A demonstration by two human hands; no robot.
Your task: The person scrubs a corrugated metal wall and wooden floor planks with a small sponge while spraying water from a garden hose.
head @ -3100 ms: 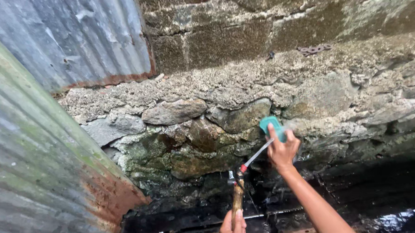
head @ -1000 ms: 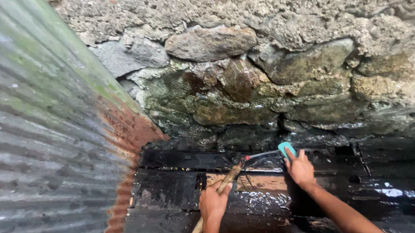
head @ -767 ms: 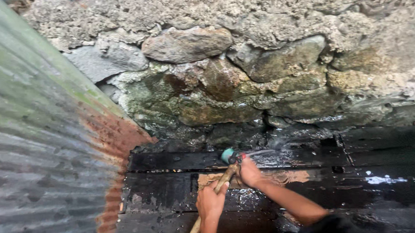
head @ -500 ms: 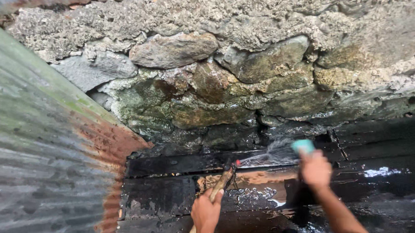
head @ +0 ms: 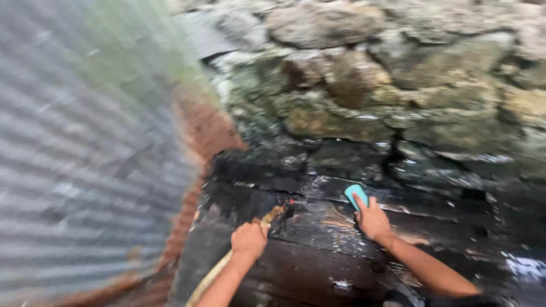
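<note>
My left hand (head: 249, 239) grips a tan hose (head: 218, 271) whose dark nozzle with a red tip (head: 285, 208) points right over wet black boards (head: 317, 264). My right hand (head: 373, 219) presses a teal scrubbing pad (head: 356, 194) onto the boards, just right of the nozzle, near the foot of the stone wall. The picture is blurred by motion, and any water jet is hard to make out.
A rough, mossy stone wall (head: 408, 85) rises behind the boards. A rusty corrugated metal sheet (head: 85, 159) closes off the left side. Puddles shine on the boards at the lower right (head: 532, 265).
My right hand with the teal pad has moved left, closer to the nozzle. The view has swung left and blurred, so the boards and both hands sit further right and lower.
</note>
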